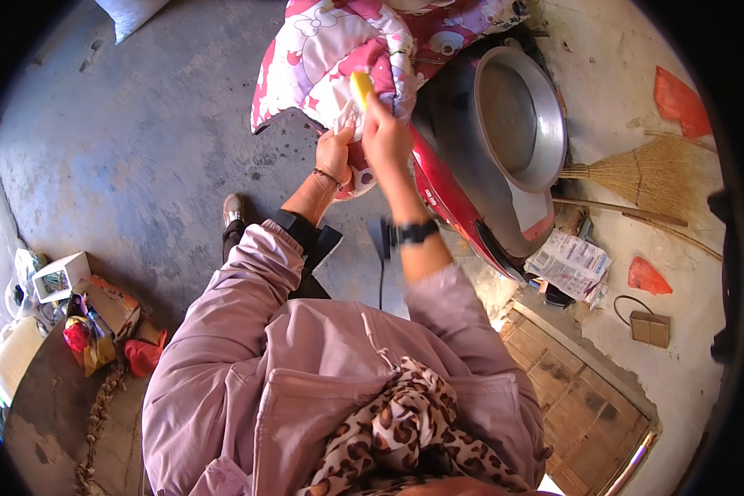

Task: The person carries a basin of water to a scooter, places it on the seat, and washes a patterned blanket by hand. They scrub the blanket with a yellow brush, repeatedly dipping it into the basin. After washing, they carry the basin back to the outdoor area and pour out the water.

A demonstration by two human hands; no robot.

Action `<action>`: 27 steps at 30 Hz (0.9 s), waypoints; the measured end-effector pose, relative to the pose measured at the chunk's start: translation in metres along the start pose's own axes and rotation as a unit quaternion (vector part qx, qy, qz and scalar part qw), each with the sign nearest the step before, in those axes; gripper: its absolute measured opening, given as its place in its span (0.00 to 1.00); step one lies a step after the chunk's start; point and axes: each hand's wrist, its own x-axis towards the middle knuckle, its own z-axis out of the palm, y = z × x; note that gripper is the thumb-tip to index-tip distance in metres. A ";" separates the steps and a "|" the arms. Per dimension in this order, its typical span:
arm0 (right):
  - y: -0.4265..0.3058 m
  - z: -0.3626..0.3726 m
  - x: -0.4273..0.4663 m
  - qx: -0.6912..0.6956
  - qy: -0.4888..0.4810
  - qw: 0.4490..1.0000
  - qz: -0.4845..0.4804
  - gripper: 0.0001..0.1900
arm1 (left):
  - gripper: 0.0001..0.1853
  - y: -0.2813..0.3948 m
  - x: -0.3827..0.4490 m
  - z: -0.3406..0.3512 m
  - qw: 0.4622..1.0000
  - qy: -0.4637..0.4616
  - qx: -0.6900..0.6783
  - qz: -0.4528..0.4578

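Observation:
My left hand (336, 152) grips a bunched fold of a pink and white quilted fabric (304, 49), printed with cartoon figures, that lies over a red scooter or similar vehicle (437, 192). To its right, my right hand (385, 133) is closed around a yellow object (361, 87), a brush or block whose exact kind is blurred. The yellow object is at the fabric, just above my left fingertips; whether it presses on it cannot be told.
A metal basin (549, 124) rests on the vehicle at the right. Beyond it, a straw broom (632, 173) is by the wall. Printed paper (569, 263) lies at the vehicle's lower end. At the left stand a white box (62, 277) and a red bag (146, 356).

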 end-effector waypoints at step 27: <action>0.050 0.027 -0.080 0.566 0.259 0.696 0.358 0.06 | 0.15 0.042 -0.014 -0.069 0.971 -0.020 0.185 -0.147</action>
